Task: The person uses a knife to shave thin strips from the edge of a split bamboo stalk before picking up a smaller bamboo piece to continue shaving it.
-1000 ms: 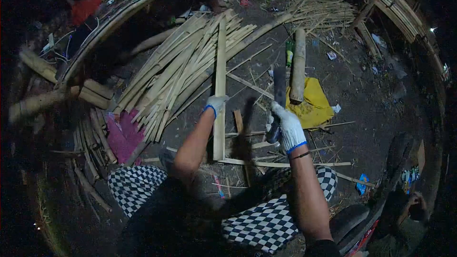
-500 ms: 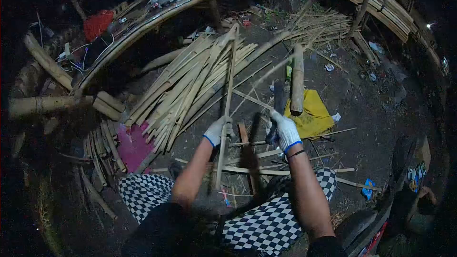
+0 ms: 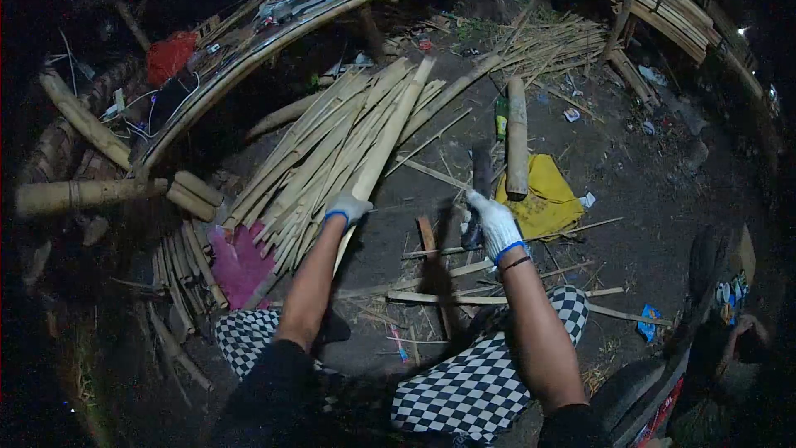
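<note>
My left hand [image 3: 348, 207], in a white knitted glove, is closed around a pale split bamboo slat [image 3: 394, 133]. That slat lies at a slant along the right side of a pile of similar bamboo slats [image 3: 319, 149]. My right hand [image 3: 495, 224], gloved too, grips a dark machete [image 3: 482, 170] whose blade points away from me; its lower part shows beside the palm. A thin bamboo strip [image 3: 431, 172] ends near my right fingertips. Past that hand lie a yellow cloth [image 3: 543, 199] and a thick round bamboo piece [image 3: 517, 137].
Loose strips [image 3: 448, 297] and a brown wooden piece [image 3: 428, 236] lie before my checkered trousers [image 3: 464, 390]. At left are a magenta sheet [image 3: 240, 265] and short bamboo lengths [image 3: 178, 274]. A bamboo platform [image 3: 274, 37] curves behind the pile. Part of another person [image 3: 738, 348] shows at lower right.
My left hand has moved left with the slat, from upright before me down onto the pile's edge. A thin strip that stretched up to the right is gone from view. My right hand stays put.
</note>
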Action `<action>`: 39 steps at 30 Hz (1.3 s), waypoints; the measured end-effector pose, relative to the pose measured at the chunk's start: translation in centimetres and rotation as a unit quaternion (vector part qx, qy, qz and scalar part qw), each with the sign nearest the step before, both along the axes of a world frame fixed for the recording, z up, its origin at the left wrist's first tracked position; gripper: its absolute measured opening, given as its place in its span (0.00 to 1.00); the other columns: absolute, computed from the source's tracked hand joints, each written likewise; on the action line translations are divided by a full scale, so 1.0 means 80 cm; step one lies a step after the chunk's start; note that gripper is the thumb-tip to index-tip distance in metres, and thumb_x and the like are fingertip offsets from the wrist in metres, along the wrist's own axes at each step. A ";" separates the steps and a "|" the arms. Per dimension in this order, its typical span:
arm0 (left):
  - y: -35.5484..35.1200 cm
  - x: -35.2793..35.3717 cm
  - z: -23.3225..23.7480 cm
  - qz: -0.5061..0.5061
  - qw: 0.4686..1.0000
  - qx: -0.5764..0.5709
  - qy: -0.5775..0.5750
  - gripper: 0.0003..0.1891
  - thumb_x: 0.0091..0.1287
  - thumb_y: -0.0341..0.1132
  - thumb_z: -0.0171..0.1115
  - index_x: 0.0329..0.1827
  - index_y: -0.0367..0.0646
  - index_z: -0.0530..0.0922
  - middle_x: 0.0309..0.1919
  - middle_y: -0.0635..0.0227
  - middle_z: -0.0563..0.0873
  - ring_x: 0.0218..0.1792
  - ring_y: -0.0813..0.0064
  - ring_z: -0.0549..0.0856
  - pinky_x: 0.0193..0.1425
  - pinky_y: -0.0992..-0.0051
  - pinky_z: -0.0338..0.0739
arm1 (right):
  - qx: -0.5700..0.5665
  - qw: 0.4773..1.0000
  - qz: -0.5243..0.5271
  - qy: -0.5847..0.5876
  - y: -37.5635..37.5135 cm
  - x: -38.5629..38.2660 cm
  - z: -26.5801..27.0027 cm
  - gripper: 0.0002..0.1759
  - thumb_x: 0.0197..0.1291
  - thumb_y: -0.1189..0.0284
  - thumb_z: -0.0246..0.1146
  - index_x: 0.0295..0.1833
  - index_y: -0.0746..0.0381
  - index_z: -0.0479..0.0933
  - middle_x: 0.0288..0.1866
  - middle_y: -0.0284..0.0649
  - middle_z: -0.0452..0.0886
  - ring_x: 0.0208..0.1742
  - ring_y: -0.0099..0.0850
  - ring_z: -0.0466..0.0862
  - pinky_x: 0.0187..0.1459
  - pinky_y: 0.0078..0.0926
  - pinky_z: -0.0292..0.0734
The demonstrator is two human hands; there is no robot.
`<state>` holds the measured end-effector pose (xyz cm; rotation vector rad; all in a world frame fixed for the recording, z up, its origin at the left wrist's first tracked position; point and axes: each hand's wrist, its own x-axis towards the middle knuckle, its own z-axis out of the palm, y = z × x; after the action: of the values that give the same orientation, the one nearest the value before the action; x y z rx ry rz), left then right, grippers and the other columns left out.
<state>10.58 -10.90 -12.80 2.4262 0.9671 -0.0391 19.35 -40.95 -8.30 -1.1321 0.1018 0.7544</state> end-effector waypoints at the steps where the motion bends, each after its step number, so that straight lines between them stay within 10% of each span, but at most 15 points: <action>1: 0.000 -0.002 -0.002 0.009 0.999 0.019 0.027 0.33 0.47 0.52 0.70 0.50 0.34 0.81 0.41 0.48 0.86 0.44 0.55 0.86 0.51 0.65 0.78 | 0.008 1.000 0.012 -0.009 0.001 0.001 -0.006 0.13 0.64 0.63 0.61 0.31 0.60 0.74 0.20 0.35 0.76 0.17 0.29 0.75 0.21 0.26 0.71; 6: 0.025 -0.032 -0.115 -0.019 0.999 0.040 0.012 0.31 0.46 0.51 0.71 0.48 0.36 0.81 0.41 0.48 0.86 0.44 0.54 0.86 0.50 0.62 0.78 | 0.018 0.999 0.025 -0.018 0.011 0.003 -0.002 0.13 0.63 0.63 0.62 0.32 0.60 0.74 0.20 0.34 0.76 0.17 0.27 0.75 0.21 0.25 0.71; 12: -0.048 -0.075 -0.116 -0.014 0.983 0.035 -0.179 0.25 0.47 0.48 0.70 0.42 0.38 0.81 0.36 0.51 0.86 0.39 0.54 0.86 0.45 0.60 0.78 | -0.031 0.996 0.033 -0.076 0.028 -0.004 -0.002 0.10 0.61 0.66 0.64 0.33 0.61 0.76 0.22 0.34 0.77 0.19 0.24 0.76 0.21 0.24 0.72; 27: 0.050 -0.012 0.126 0.093 0.910 -0.062 -0.398 0.13 0.61 0.36 0.65 0.40 0.34 0.78 0.29 0.62 0.82 0.31 0.71 0.81 0.36 0.68 0.75 | -0.104 0.975 0.113 -0.163 0.048 0.005 -0.059 0.14 0.58 0.64 0.65 0.37 0.67 0.79 0.29 0.37 0.82 0.28 0.28 0.80 0.31 0.27 0.74; 32: 0.079 -0.062 0.118 0.143 0.844 -0.145 -0.496 0.08 0.63 0.30 0.59 0.38 0.33 0.81 0.29 0.67 0.84 0.29 0.76 0.80 0.34 0.72 0.74 | -0.081 0.980 0.136 -0.121 0.048 0.005 -0.054 0.18 0.59 0.62 0.65 0.38 0.69 0.81 0.35 0.40 0.84 0.32 0.28 0.80 0.37 0.29 0.74; 35: 0.025 -0.102 0.180 0.144 0.866 -0.090 -0.470 0.08 0.63 0.29 0.59 0.38 0.34 0.84 0.32 0.65 0.87 0.33 0.76 0.84 0.37 0.74 0.77 | -0.216 0.907 0.159 -0.326 0.051 0.014 -0.065 0.21 0.61 0.60 0.62 0.41 0.71 0.80 0.37 0.44 0.85 0.36 0.34 0.82 0.42 0.32 0.74; 39: 0.007 -0.131 0.220 0.130 0.878 -0.090 -0.451 0.10 0.62 0.33 0.64 0.39 0.34 0.85 0.32 0.65 0.88 0.34 0.77 0.85 0.38 0.74 0.79 | -0.210 0.870 0.073 -0.439 0.043 -0.015 -0.037 0.16 0.65 0.63 0.58 0.37 0.67 0.78 0.22 0.34 0.76 0.20 0.22 0.72 0.23 0.25 0.66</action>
<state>0.13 -10.31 4.83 1.7700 0.7606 0.9632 18.15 -37.50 -11.28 -1.8261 -0.6248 0.2842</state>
